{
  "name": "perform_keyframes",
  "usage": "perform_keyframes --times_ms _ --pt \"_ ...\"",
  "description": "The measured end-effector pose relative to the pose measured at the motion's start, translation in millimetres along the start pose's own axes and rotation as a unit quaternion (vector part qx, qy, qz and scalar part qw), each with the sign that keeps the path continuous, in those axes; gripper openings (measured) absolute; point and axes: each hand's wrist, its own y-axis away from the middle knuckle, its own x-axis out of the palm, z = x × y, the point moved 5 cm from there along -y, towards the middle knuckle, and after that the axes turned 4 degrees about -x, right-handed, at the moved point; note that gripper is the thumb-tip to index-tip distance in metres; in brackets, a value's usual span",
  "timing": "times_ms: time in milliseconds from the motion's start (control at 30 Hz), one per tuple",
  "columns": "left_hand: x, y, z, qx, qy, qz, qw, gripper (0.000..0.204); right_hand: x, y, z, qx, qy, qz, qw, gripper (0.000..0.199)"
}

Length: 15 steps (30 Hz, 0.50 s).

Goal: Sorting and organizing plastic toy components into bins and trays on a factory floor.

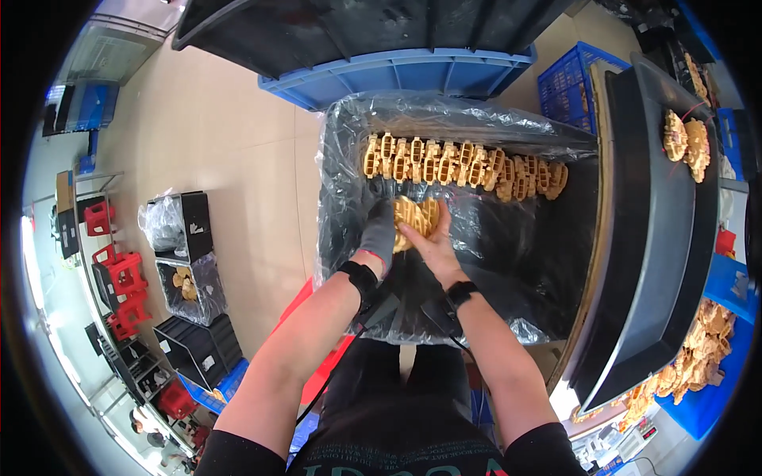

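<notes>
Between my two hands are several tan moulded parts [413, 218] with ribbed, hollowed faces, pressed side by side. My left hand [379, 228], in a grey glove, closes on them from the left. From the right, my bare right hand [433, 247] grips them, its thumb lying across the front. Both hands are over a black crate lined with clear plastic film [337, 170]. Just beyond them, a long row of similar tan parts [432, 163] stands packed along the crate's far side; its right end sits slightly lower. How the left fingertips meet the parts is hidden.
Stacked black and blue crates [397, 71] rise beyond the lined one. A long black tray [651, 214] runs along the right, with tan parts [689, 147] past its edge. Heaped tan pieces [698, 357] lie in a blue bin at right. More bins [194, 285] stand on the left floor.
</notes>
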Motion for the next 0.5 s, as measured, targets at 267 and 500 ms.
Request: perform_keyframes --times_ms 267,500 --pt "-24 -52 43 -0.011 -0.062 -0.135 0.989 0.048 18 -62 -47 -0.169 0.343 -0.023 0.924 0.092" --pt "4 -15 -19 0.075 0.017 -0.039 0.996 0.041 -24 -60 -50 -0.137 0.333 -0.036 0.932 0.087"
